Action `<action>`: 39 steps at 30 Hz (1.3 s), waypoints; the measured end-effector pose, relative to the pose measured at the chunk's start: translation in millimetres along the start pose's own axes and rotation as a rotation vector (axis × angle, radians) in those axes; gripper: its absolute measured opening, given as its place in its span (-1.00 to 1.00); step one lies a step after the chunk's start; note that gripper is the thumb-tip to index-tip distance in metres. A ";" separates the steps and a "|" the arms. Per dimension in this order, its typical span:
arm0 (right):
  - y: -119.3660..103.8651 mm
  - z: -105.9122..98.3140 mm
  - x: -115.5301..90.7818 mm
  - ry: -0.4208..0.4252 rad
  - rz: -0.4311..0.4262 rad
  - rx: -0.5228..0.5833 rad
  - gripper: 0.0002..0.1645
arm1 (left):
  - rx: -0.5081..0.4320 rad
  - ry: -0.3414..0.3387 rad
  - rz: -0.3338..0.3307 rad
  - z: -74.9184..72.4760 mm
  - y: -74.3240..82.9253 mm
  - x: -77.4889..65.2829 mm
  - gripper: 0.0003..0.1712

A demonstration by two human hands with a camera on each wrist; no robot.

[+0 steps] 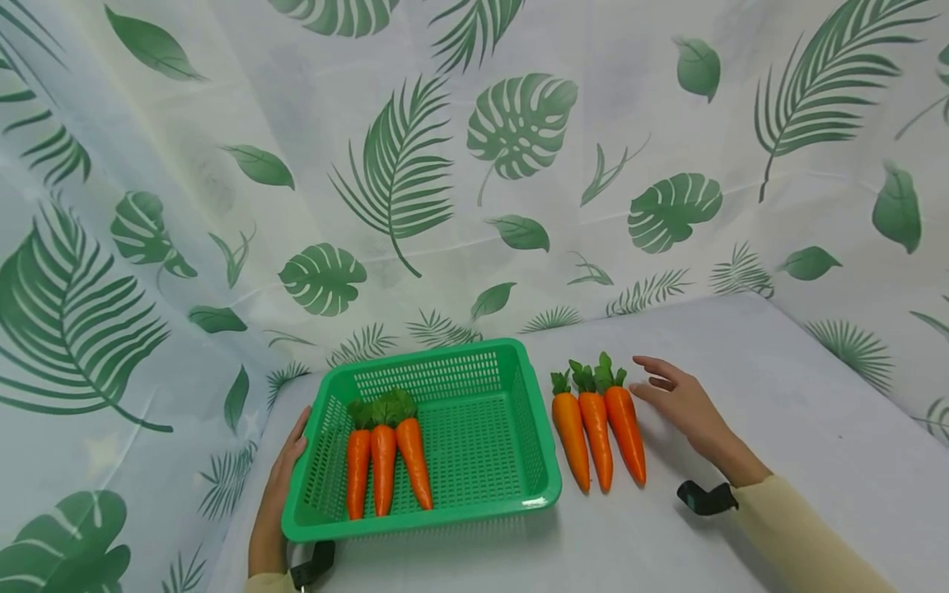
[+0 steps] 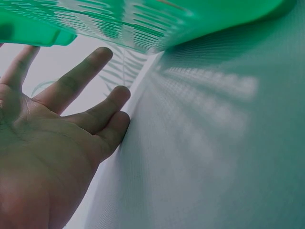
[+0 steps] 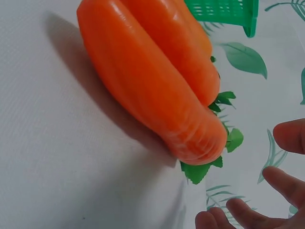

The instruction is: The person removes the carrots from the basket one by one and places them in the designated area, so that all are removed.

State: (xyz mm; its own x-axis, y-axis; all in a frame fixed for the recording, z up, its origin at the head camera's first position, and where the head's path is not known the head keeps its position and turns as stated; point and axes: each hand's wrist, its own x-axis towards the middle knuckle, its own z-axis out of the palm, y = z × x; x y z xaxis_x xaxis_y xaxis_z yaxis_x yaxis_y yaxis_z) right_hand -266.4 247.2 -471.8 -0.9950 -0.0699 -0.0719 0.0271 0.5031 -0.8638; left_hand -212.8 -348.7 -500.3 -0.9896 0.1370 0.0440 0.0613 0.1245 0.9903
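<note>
A green plastic basket (image 1: 482, 436) stands on the table, with three orange carrots (image 1: 382, 469) with leafy tops lying side by side in its left half. My left hand (image 1: 285, 473) is at the basket's left side, fingers extended along the wall; in the left wrist view the fingers (image 2: 78, 81) are spread below the green rim. Right of the basket, three more carrots (image 1: 596, 441) lie in a row, leaves pointing away. Just beyond the rightmost one, my right hand (image 1: 685, 408) hovers with fingers loosely extended, holding nothing; in the right wrist view its fingertips are apart from the carrot (image 3: 152, 86).
A white cloth covers the table (image 1: 741, 371). Behind it and on both sides hangs a white curtain (image 1: 563, 247) printed with green leaves. A small black camera (image 1: 704, 497) sits on the right wrist, another (image 1: 315, 563) on the left.
</note>
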 end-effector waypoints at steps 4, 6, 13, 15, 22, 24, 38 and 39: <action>-3.4 -0.5 -1.2 0.024 -0.018 0.027 -0.24 | -0.001 0.014 0.016 2.8 -0.9 -1.7 -0.20; -5.8 0.0 -0.9 0.035 -0.032 0.039 -0.25 | 0.018 0.044 0.008 4.6 -0.7 -4.4 -0.22; -17.6 7.6 1.0 0.057 -0.070 0.094 -0.32 | 0.023 0.083 0.053 6.2 -2.9 -10.1 -0.27; -20.5 10.3 2.0 0.055 -0.069 0.106 -0.32 | 0.022 0.086 0.050 6.1 -3.6 -10.2 -0.27; -32.7 16.7 6.0 0.041 -0.098 0.145 -0.31 | 0.000 0.046 0.039 2.7 -3.4 -4.8 -0.24; -36.8 18.0 6.5 0.031 -0.115 0.165 -0.31 | -0.001 0.032 0.040 1.3 -2.8 -4.0 -0.24; -66.3 32.9 9.3 -0.030 -0.211 0.272 -0.38 | 0.012 0.019 -0.072 1.4 3.5 -0.4 -0.20; -68.6 34.3 9.6 -0.037 -0.213 0.283 -0.38 | 0.011 0.019 -0.076 1.3 3.6 -0.6 -0.20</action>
State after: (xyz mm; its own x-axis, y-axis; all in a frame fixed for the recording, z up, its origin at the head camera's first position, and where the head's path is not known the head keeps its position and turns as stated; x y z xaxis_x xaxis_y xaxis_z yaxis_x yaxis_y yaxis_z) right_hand -274.5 182.5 -430.4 -0.9771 -0.1816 0.1113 -0.1499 0.2156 -0.9649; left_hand -211.8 -347.0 -496.9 -0.9938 0.1077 -0.0283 -0.0125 0.1442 0.9895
